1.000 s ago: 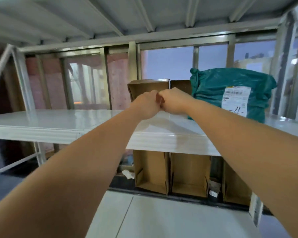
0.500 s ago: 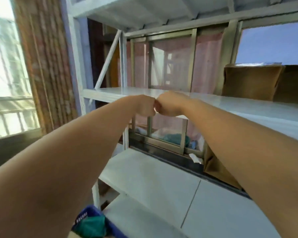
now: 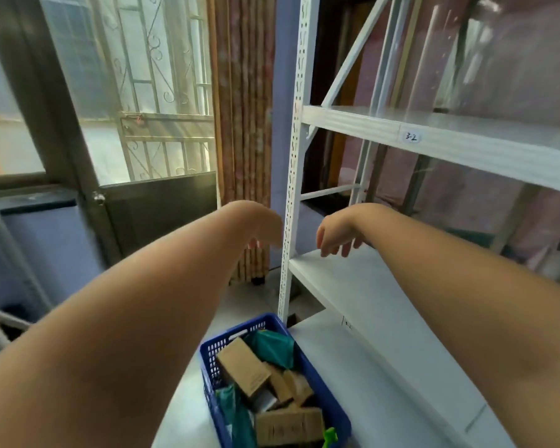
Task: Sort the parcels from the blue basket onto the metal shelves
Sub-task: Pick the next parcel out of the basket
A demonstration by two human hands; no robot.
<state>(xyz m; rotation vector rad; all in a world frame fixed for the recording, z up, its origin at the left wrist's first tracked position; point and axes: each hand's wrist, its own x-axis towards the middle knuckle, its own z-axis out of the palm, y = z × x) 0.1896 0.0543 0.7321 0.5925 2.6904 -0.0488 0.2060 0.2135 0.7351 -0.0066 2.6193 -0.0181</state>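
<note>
Beside shelves, blue basket (near end cropped)

I read one sticker on the upper shelf edge, handwritten "3-2". Print on the boxes in the basket is too blurred for me.

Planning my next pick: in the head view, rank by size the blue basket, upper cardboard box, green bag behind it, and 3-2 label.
1. Blue basket, largest.
2. Cardboard box and green bag look alike; bag partly buried, so unranked.
3. Label smallest, though farther away.
</note>
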